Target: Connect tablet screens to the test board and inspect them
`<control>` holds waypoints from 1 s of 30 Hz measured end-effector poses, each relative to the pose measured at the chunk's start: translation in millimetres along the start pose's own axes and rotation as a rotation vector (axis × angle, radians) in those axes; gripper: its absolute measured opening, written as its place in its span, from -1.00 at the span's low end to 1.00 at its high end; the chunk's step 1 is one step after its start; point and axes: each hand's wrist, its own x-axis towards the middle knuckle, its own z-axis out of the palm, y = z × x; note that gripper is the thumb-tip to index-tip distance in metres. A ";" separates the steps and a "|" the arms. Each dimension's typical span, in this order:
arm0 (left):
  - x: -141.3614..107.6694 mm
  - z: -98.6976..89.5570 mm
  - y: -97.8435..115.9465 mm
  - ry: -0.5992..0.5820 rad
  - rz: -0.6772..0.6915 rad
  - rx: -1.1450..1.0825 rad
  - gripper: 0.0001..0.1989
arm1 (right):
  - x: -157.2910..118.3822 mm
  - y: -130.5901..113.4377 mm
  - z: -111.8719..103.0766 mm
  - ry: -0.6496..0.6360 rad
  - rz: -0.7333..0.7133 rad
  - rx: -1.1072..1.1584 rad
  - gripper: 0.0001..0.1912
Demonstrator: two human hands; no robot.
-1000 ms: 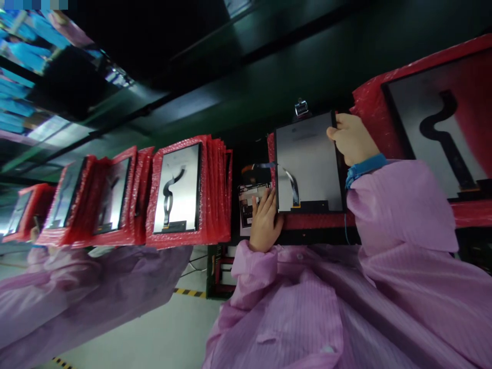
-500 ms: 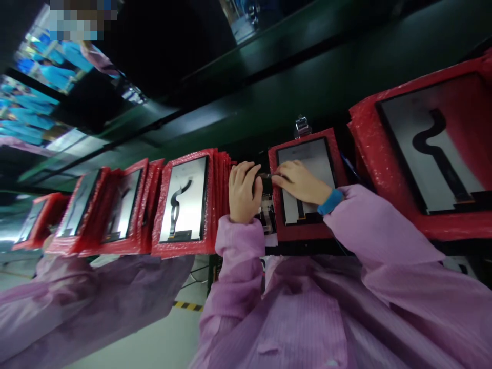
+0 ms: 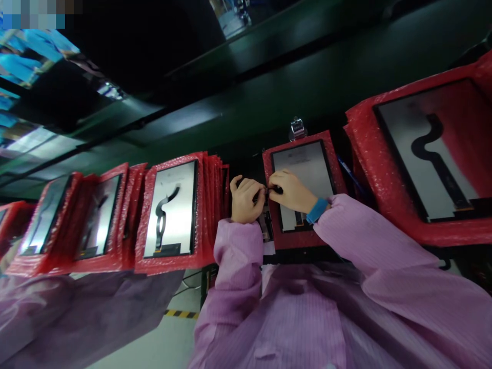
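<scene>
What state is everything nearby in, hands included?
Left hand: fingers curled; grip contents unclear.
Right hand: fingers curled; grip contents unclear.
Middle screen: lying flat, partly covered by right hand.
Blue wristband: worn on right wrist.
Far-right screen: uncovered, on red wrap.
Its dark ribbon: curved.

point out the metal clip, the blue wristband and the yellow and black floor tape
Metal clip (image 3: pixel 297 128): head view, on its shiny body.
Blue wristband (image 3: pixel 317 210): head view, on the band's outer face at the right wrist.
Yellow and black floor tape (image 3: pixel 182 313): head view, middle of the visible strip.
</scene>
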 end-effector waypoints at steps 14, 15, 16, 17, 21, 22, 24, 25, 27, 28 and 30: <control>-4.2 2.4 -7.2 -0.003 0.015 0.033 -0.77 | -0.8 -2.4 -5.1 -0.122 -0.010 -0.057 -0.87; -3.6 1.4 -7.4 0.008 -0.029 -0.005 -0.75 | 0.4 -3.4 -8.6 -0.137 -0.012 -0.045 -0.86; -2.8 0.0 -7.0 0.067 -0.093 -0.052 -0.73 | 1.6 -4.2 -13.3 -0.152 -0.021 -0.031 -0.85; -2.0 -1.7 -5.6 0.185 -0.178 -0.100 -0.72 | 2.9 -4.5 -19.4 -0.162 -0.026 -0.012 -0.84; -4.9 -11.2 12.0 0.752 -0.489 -0.194 -0.59 | 5.4 2.9 -51.9 0.004 0.074 0.042 -0.70; -8.4 -13.4 20.0 0.762 -0.473 -0.173 -0.53 | 5.4 7.6 -60.3 0.108 0.126 -0.008 -0.70; -19.5 -15.4 40.0 0.566 -0.318 -0.107 -0.43 | 5.3 20.2 -74.4 0.318 0.251 -0.205 -0.75; -26.5 -14.4 51.3 0.411 -0.199 -0.072 -0.40 | 5.6 27.6 -79.6 0.396 0.316 -0.316 -0.77; -41.8 -7.8 73.5 0.055 -0.061 -0.055 -0.34 | 7.2 42.8 -85.7 0.476 0.417 -0.470 -0.75; -49.0 -2.7 82.9 -0.061 -0.012 -0.038 -0.30 | 8.6 49.9 -86.8 0.486 0.434 -0.500 -0.75; -61.0 8.6 96.0 -0.177 0.007 0.016 -0.27 | 12.2 61.5 -86.6 0.490 0.421 -0.499 -0.77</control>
